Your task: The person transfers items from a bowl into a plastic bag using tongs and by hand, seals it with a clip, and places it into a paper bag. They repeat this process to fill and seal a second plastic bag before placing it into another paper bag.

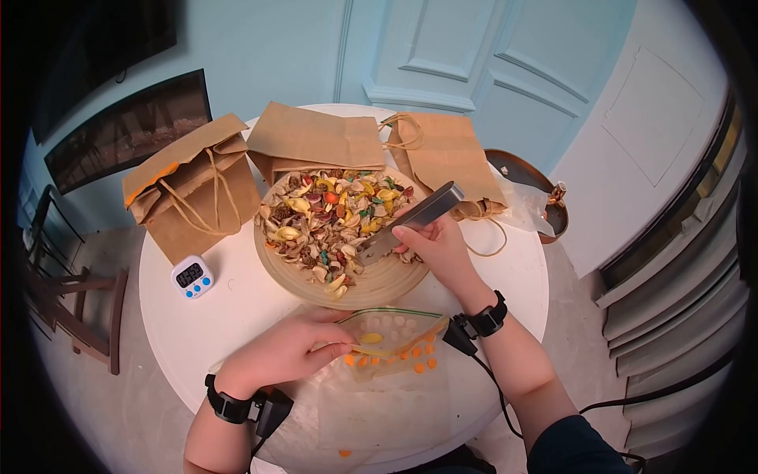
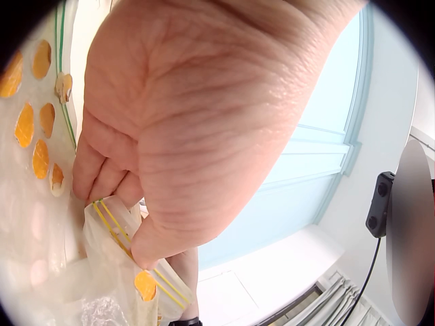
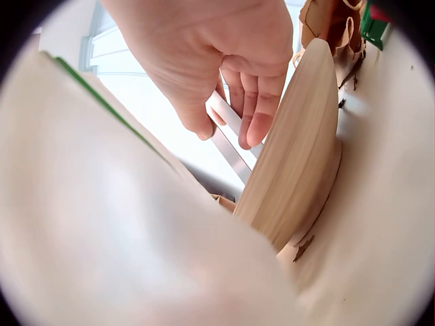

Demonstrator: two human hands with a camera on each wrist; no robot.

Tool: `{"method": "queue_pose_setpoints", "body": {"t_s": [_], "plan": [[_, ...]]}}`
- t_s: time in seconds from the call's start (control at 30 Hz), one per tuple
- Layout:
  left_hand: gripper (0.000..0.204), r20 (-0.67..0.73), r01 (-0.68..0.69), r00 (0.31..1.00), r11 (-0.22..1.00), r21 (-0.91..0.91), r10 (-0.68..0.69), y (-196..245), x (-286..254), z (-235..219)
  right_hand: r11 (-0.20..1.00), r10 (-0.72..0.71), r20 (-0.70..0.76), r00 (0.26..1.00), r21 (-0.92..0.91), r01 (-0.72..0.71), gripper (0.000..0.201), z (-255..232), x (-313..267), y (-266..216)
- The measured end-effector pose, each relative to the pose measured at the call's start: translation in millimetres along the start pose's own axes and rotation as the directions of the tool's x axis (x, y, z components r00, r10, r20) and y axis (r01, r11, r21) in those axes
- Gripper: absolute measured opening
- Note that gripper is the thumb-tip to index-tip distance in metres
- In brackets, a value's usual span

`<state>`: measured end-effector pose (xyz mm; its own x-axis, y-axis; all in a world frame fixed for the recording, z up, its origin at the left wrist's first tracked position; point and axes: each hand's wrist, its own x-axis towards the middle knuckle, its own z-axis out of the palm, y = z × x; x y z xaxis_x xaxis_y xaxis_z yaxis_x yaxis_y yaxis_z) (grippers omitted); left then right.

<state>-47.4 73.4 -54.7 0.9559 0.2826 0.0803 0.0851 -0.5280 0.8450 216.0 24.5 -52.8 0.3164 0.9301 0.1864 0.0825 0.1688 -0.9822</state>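
Observation:
My right hand (image 1: 434, 245) grips metal tongs (image 1: 430, 212) between thumb and fingers, their tips down in the potpourri (image 1: 316, 217). This mix of dried petals, small cones and yellow, red and green pieces is heaped in a round wooden bowl (image 1: 306, 289). In the right wrist view the tongs' two arms (image 3: 231, 157) show beyond the wooden rim. With thumb and fingers my left hand (image 1: 288, 347) pinches the edge of a clear zip bag (image 1: 379, 411) with orange spots. A yellow piece (image 1: 371, 338) shows inside its parted mouth. The yellow zip strip (image 2: 112, 227) passes by my left fingertips.
Brown paper bags stand at the left (image 1: 229, 197), back (image 1: 316, 134) and back right (image 1: 446, 154) around the bowl. A white timer (image 1: 192, 276) sits at the left on the round white table (image 1: 170, 332). Behind right is a dark round tray (image 1: 517, 162) with crumpled clear plastic (image 1: 527, 207).

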Motion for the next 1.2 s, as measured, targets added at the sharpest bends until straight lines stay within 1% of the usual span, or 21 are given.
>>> {"method": "queue_pose_setpoints", "body": {"t_s": [0.07,0.13,0.2,0.3,0.4,0.53,0.6,0.63,0.7,0.83,1.03,1.13,1.2], "plan": [[0.011,0.006,0.005,1.0,1.0,0.005,-0.005,0,0,0,1.0,-0.015,-0.007,1.0,-0.001,0.015,0.029,0,0,2],[0.012,-0.009,-0.017,1.0,1.0,0.008,0.017,-1,0,1,1.0,-0.031,-0.012,0.999,0.0,0.031,0.029,0,0,3],[0.012,-0.008,-0.017,1.0,1.0,0.007,0.017,-2,-1,1,0.997,-0.072,-0.057,0.996,0.005,0.072,0.028,-2,1,3],[0.012,-0.008,-0.025,1.0,1.0,0.009,0.025,-6,0,2,0.993,-0.107,-0.074,0.991,0.033,0.11,0.026,-14,2,-4],[0.012,-0.009,-0.034,0.999,0.999,0.014,0.034,-4,0,1,0.992,-0.112,-0.099,0.989,0.039,0.117,0.026,-20,2,-12],[0.012,0.001,-0.013,1.0,1.0,-0.002,0.013,1,0,0,0.995,-0.079,-0.075,0.994,0.051,0.083,0.028,-9,0,-12],[0.012,0.0,-0.017,1.0,1.0,0.0,0.017,1,1,-1,0.995,-0.086,-0.007,0.996,-0.053,0.085,0.03,0,-4,-11],[0.012,0.001,-0.022,1.0,1.0,0.001,0.022,1,1,0,0.995,-0.085,-0.008,0.996,-0.053,0.084,0.03,2,-4,-10],[0.012,0.002,-0.021,1.0,1.0,0.001,0.021,1,1,-1,0.998,-0.036,0.074,0.997,-0.057,0.041,0.035,4,-4,-9],[0.012,-0.009,-0.014,1.0,1.0,-0.002,0.014,-1,-1,1,0.995,-0.05,0.061,0.997,-0.088,0.056,0.035,4,-4,-7],[0.012,0.008,0.003,1.0,1.0,-0.005,-0.003,0,0,0,0.999,-0.042,0.03,0.999,0.001,0.042,0.031,4,-1,-2],[0.012,0.003,-0.007,1.0,1.0,0.0,0.007,-1,0,0,1.0,-0.018,0.048,0.999,-0.016,0.019,0.027,3,-2,-4],[0.012,0.01,-0.005,1.0,1.0,0.007,0.005,0,0,-1,0.996,0.006,-0.008,1.0,-0.093,-0.007,0.024,3,-3,-8]]}}
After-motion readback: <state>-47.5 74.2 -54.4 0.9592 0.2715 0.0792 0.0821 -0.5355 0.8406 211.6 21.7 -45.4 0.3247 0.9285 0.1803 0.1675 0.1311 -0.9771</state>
